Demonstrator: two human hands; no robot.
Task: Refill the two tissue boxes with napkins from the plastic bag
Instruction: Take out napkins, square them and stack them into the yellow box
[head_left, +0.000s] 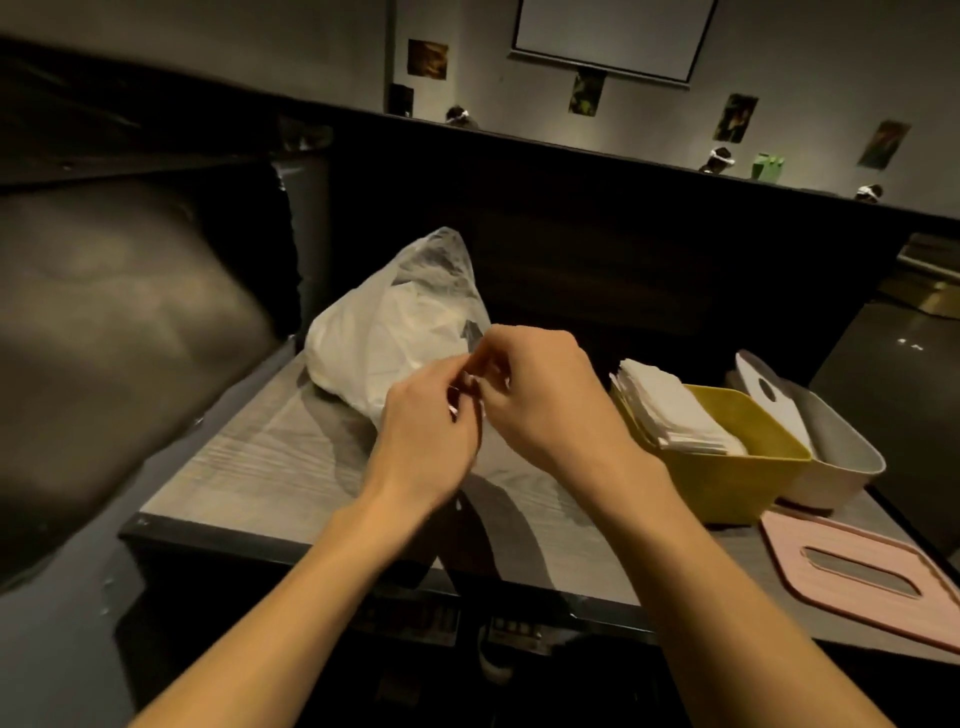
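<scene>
Dim light covers a booth with a dark padded seat (119, 332) on the left and a dark partition (597, 228) behind, and it blurs much of the detail. On the grey wood-grain tabletop (249, 467) a white plastic bag (395, 322) sits toward the far left, bulging with pale contents that cannot be made out as single napkins. Both hands meet just in front of it: the left hand (431, 421) and the right hand (535, 395) have fingers curled and pinch the bag's thin plastic between them (the exact spot of the pinch is hidden behind the knuckles). To the right, a yellow tissue box (743, 478) stands open with a tilted stack of napkins (670, 410) leaning on its near-left wall. Touching it on the far side is a pale tissue box (841, 467), with a white lid (769, 395) propped up in it. A pink lid (862, 571) with a slot lies flat at the tabletop's right edge, cut off by the frame. Bare tabletop lies left of the arms, up to the near edge.
</scene>
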